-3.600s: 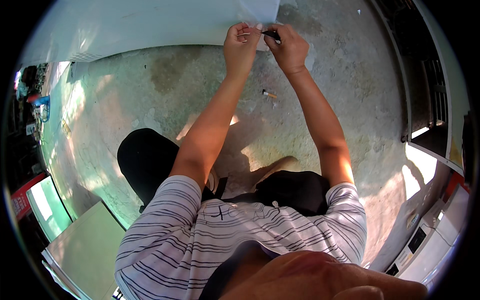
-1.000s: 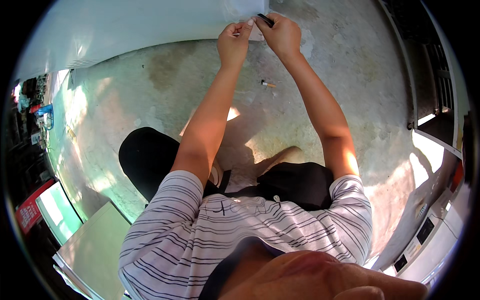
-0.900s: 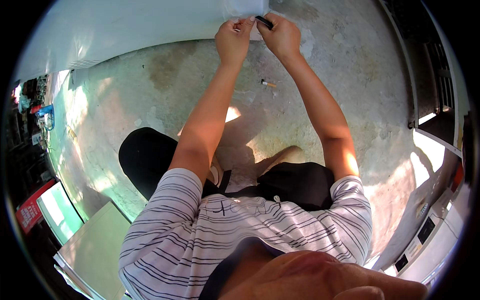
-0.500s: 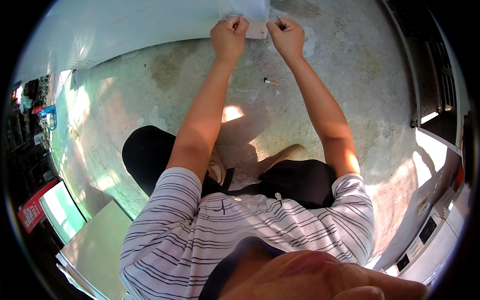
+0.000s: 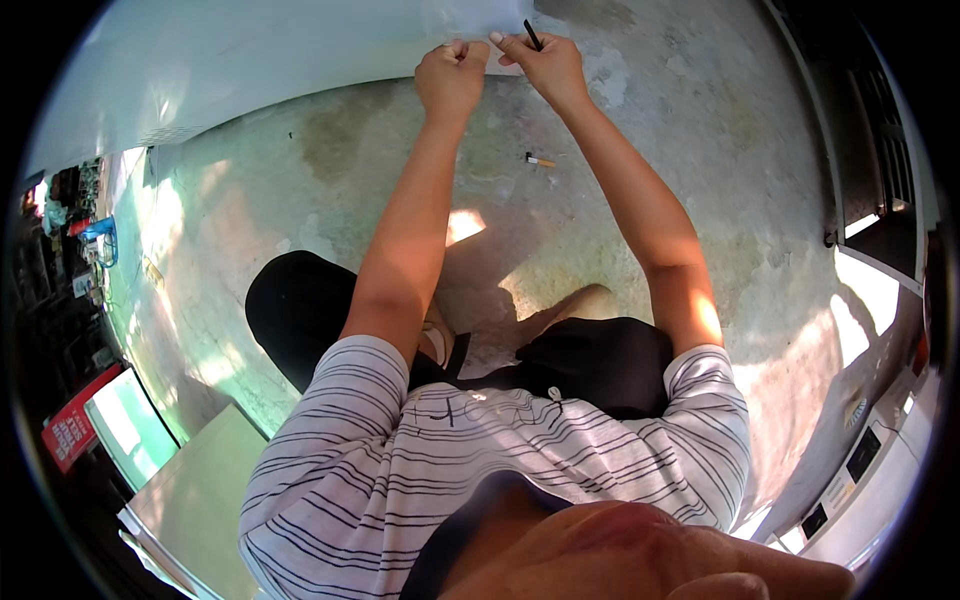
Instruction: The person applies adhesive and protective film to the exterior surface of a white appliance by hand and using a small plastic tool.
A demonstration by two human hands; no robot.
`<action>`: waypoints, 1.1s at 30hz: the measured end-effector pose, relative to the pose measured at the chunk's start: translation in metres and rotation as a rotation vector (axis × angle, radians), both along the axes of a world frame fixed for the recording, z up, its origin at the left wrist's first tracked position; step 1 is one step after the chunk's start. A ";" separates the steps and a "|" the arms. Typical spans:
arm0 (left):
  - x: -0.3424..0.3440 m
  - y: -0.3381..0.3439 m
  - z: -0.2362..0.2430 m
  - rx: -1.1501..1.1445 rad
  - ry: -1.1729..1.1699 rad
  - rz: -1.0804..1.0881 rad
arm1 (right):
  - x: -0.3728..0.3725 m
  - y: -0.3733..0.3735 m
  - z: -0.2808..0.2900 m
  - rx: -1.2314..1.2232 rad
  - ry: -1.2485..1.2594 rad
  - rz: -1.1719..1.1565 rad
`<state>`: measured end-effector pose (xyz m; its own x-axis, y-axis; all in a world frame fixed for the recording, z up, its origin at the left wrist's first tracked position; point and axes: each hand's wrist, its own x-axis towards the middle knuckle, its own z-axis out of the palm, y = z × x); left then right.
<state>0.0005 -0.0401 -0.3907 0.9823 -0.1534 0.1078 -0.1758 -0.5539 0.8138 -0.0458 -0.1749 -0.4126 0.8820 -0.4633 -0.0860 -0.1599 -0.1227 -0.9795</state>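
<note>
Both my arms reach forward to the lower corner of a large, pale, glossy panel [image 5: 300, 50]. My left hand [image 5: 450, 82] is closed in front of the panel's edge, its fingers curled together. Whatever it may hold is hidden. Beside it on the right, my right hand [image 5: 550, 72] grips a thin black stick-like tool [image 5: 533, 36] that pokes up above the fingers. The thumb of that hand points left toward my left hand, a small gap apart. The tool's working end cannot be made out.
On the concrete floor [image 5: 380, 200] between my forearms lies a small orange, black and white object [image 5: 540, 160]. My bent knee [image 5: 300, 310] is at the left. White appliances [image 5: 850, 480] stand at the lower right, a pale box-like cabinet [image 5: 200, 490] at the lower left.
My right hand has shifted left, closer to my left hand and the panel's corner. The black tool now stands more upright and shows more. My left hand has moved slightly.
</note>
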 end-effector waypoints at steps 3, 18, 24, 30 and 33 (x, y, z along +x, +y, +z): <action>-0.001 0.002 -0.001 -0.036 -0.014 -0.007 | 0.010 0.004 -0.006 0.001 0.016 -0.024; -0.005 0.016 0.004 -0.069 0.117 0.001 | 0.018 0.020 -0.025 0.447 0.045 -0.247; -0.010 -0.002 -0.012 -0.257 0.151 -0.097 | 0.017 0.021 -0.043 0.317 -0.063 -0.232; 0.021 -0.014 -0.049 -0.433 0.459 -0.140 | 0.005 0.029 -0.043 0.457 -0.180 -0.188; 0.022 -0.014 -0.050 -0.401 0.400 -0.188 | -0.005 0.028 -0.039 0.510 -0.199 -0.144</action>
